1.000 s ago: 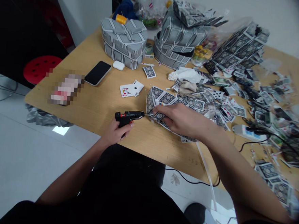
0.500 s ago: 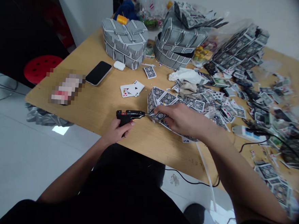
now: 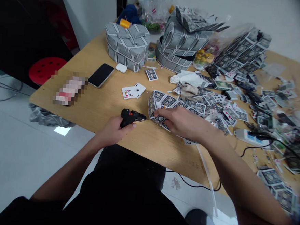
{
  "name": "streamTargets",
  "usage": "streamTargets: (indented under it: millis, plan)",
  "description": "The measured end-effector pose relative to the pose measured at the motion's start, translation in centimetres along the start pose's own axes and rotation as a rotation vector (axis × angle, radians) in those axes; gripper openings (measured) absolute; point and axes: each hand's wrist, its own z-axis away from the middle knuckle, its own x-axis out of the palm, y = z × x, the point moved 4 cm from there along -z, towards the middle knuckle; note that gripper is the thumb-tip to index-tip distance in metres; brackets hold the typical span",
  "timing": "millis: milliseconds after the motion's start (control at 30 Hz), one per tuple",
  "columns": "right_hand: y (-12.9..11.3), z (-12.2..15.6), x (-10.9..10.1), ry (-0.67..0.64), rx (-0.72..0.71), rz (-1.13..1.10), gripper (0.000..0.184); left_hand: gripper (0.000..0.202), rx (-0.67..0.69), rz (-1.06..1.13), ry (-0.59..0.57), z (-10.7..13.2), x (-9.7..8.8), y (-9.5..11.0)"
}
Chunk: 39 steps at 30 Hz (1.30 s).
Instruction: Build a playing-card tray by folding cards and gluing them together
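Note:
My left hand (image 3: 115,130) is closed round the handle of a black glue gun (image 3: 132,117). Its nozzle points right, close to a piece made of joined playing cards (image 3: 169,99) with dark patterned backs. Pinching the left end of that card piece is my right hand (image 3: 181,121), which hides part of it. A loose card (image 3: 189,142) pokes out beneath the piece at the front. Just beyond the glue gun, a few face-up cards (image 3: 134,90) lie on the wooden table (image 3: 101,109).
A phone (image 3: 101,75) and a white earbud case (image 3: 121,68) lie at left. Behind stand a grey heart-shaped box (image 3: 128,46) and stacked grey boxes (image 3: 182,42). Scattered cards (image 3: 232,113) cover the right side. A white power strip (image 3: 251,137) with a black cord lies there.
My left hand has turned the glue gun, and its nozzle has drawn slightly away from the card piece. My right hand keeps its hold. The whole view has shifted slightly.

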Motion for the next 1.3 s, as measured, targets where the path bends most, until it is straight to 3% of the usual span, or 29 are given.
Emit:
streamTargets:
  millis: [133,400,867,1133,1300]
  plan:
    - [-0.2,0.0,-0.3,0.009,-0.009,-0.004,0.056,0.040,-0.024,0.119,0.046,0.4,-0.4,-0.1]
    - [0.3,0.2,-0.1,0.029,-0.015,0.000,0.052,0.044,-0.016,0.340,0.012,-0.2,1.5,-1.1]
    - [0.4,0.3,-0.1,0.044,-0.022,-0.002,0.054,0.042,0.023,0.365,-0.030,-0.9,2.7,-0.6]
    - [0.8,0.3,0.0,0.044,-0.020,-0.026,0.049,0.042,0.000,0.294,-0.036,-0.7,1.6,-1.1]
    - [1.0,0.4,-0.2,0.057,-0.033,-0.043,0.054,0.043,-0.040,0.278,-0.030,-0.6,1.0,-2.4]
